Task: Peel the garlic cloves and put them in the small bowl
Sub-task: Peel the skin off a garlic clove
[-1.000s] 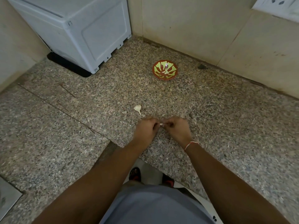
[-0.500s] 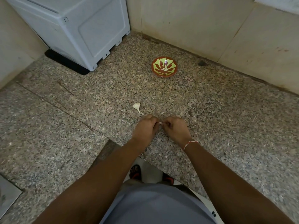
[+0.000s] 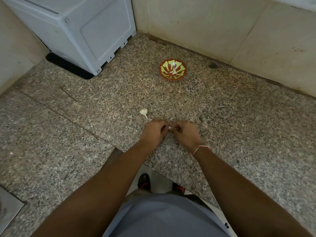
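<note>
Both hands meet over the speckled stone bench, fingers curled inward toward each other. The left hand and the right hand pinch a small white garlic clove between their fingertips; only a sliver of it shows in the gap between them. A thin red-and-white thread circles the right wrist.

Just beyond the left hand, slightly to its left, a garlic bulb lies on the bench, its stalk pointing back toward the hands and not touching them. Well beyond both hands, near the far wall, sits the small bowl, red-rimmed with a green pattern inside; a pale piece lies in it, too small to identify for certain. Far off beyond the left hand stands a grey-white appliance on a dark mat.

Nearer than the hands, below the bench edge, sandalled feet show on a pale floor.
</note>
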